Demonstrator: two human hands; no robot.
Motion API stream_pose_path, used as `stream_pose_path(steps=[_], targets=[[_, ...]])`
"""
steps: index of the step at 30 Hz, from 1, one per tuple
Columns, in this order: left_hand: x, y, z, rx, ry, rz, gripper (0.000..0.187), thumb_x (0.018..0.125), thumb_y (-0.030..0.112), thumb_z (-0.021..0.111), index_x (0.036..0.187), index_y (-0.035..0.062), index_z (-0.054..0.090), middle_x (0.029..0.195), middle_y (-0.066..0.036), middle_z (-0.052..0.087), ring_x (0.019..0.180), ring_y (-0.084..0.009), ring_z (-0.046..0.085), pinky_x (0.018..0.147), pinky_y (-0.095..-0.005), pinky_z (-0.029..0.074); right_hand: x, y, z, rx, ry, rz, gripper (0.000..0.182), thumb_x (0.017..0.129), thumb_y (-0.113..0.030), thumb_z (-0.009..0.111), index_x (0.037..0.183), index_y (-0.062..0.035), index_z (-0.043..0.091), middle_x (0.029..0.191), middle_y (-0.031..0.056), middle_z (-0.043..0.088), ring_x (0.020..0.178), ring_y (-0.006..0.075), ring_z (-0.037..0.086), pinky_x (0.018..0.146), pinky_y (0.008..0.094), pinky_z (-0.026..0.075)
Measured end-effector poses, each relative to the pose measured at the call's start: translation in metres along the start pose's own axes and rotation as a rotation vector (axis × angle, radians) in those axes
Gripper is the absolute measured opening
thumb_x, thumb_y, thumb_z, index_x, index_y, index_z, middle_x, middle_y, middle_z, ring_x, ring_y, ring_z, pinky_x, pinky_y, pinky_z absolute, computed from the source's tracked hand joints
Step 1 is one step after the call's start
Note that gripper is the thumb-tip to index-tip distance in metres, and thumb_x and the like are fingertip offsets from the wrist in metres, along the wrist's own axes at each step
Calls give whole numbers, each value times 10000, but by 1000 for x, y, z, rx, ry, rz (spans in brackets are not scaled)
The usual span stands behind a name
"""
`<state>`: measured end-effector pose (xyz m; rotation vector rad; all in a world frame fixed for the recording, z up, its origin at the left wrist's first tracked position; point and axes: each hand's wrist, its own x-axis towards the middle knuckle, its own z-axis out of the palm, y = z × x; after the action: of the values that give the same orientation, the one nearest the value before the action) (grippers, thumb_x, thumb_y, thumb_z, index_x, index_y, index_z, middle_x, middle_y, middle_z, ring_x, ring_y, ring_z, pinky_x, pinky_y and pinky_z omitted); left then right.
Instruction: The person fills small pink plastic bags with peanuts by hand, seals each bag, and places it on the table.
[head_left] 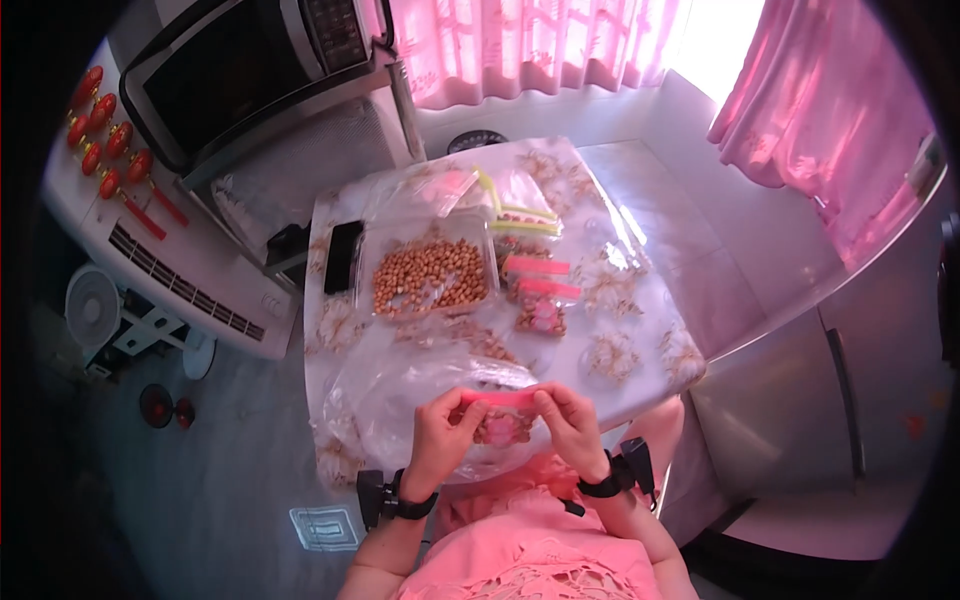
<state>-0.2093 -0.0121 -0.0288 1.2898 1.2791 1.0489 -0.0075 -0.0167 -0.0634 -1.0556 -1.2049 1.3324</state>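
Between my two hands hangs a small clear bag (503,428) with a pink top strip and brownish nuts inside. My left hand (443,430) pinches the strip's left end, and my right hand (570,425) pinches its right end. Just beyond them a large crumpled clear plastic bag (375,400) spreads over the table's near part. Farther back stands a clear tray (368,312) holding several round brown nuts (430,275). Filled bags with pink strips (541,312) lie right of the tray, near a bag with a yellow-green strip (527,222).
A black phone (343,256) lies left of the tray on the flower-patterned table (612,355). A microwave (230,75) stands beyond the table at the left, with pink curtains (540,50) at the back. A steel-coloured cabinet (780,410) is at the right.
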Motion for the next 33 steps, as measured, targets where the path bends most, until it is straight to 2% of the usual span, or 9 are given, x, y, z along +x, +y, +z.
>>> stream_pose_path(steps=[2,4,8,13,17,20,25,29,33], targets=[[-1,1,0,-26,-12,4,162,1004,125,681,954,-28,697,751,-26,713,657,-78,668,579,-249,539,0,2,-1,3,2,-13,224,1076,-156,582,1133,36,681,936,-8,694,840,62,605,759,235,507],[-2,3,1,-24,-21,-16,177,1026,143,664,948,-14,686,796,-3,707,708,-45,623,613,-231,506,-1,-1,-1,-3,-6,5,186,1053,-129,620,1128,33,674,948,-3,695,838,55,606,750,231,506],[-3,-6,3,-51,-26,-58,176,1028,140,660,953,-16,687,800,-5,708,709,-49,625,614,-231,509,-1,-4,2,-21,-25,-26,138,1015,-86,670,1098,23,670,936,-3,697,828,46,613,744,223,509],[-2,-8,3,-79,-76,-62,114,980,90,717,1009,-19,708,877,-48,756,736,-71,671,635,-242,552,-1,2,0,-71,-3,-51,153,963,-62,718,1075,35,677,856,29,730,788,70,674,683,235,537],[-1,-12,5,-70,-91,-52,115,955,66,741,1035,-14,726,903,-60,769,767,-83,691,659,-243,573,0,1,0,-61,-34,-50,151,954,-57,727,1062,36,676,866,38,729,797,78,679,692,242,544],[-1,-8,8,-53,-104,-9,108,948,56,743,1029,-16,743,908,-59,768,776,-89,696,659,-243,579,1,0,5,-14,-37,-49,145,934,-43,743,1039,35,682,883,53,731,793,91,679,689,252,547],[-1,-10,5,32,-96,99,68,919,13,752,977,-23,761,900,-72,756,735,-93,690,629,-247,571,0,-6,5,-230,-20,-188,82,895,-3,756,955,20,705,896,74,734,798,121,689,700,266,558],[-4,-17,6,76,-61,193,42,916,0,749,950,-24,758,867,-71,744,710,-94,681,615,-248,562,-2,-13,7,-272,-16,-168,86,888,-8,765,949,22,712,893,74,735,801,116,688,685,268,565],[-5,-12,11,-83,-54,90,46,922,6,748,956,-25,749,860,-63,733,702,-94,672,599,-248,552,2,-11,11,-112,25,-79,102,885,-11,767,966,30,721,872,69,733,755,105,678,649,265,564]])
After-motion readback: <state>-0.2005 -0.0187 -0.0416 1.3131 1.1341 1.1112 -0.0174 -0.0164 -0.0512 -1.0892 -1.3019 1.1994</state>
